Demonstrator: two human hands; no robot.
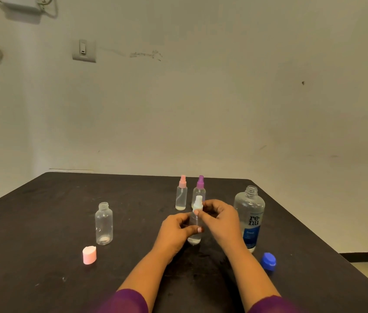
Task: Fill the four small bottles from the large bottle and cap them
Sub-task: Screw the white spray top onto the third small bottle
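My left hand grips the body of a small clear bottle held upright above the table. My right hand pinches its white spray cap at the neck. Behind stand two capped small bottles, one with a pink spray top and one with a purple spray top. An uncapped small clear bottle stands at the left, with its pink cap lying in front of it. The large bottle, open at the neck, stands to the right, with its blue cap lying near it.
Everything stands on a dark table pushed against a pale wall. The table's right edge drops away close to the blue cap. A wall switch is mounted high on the left.
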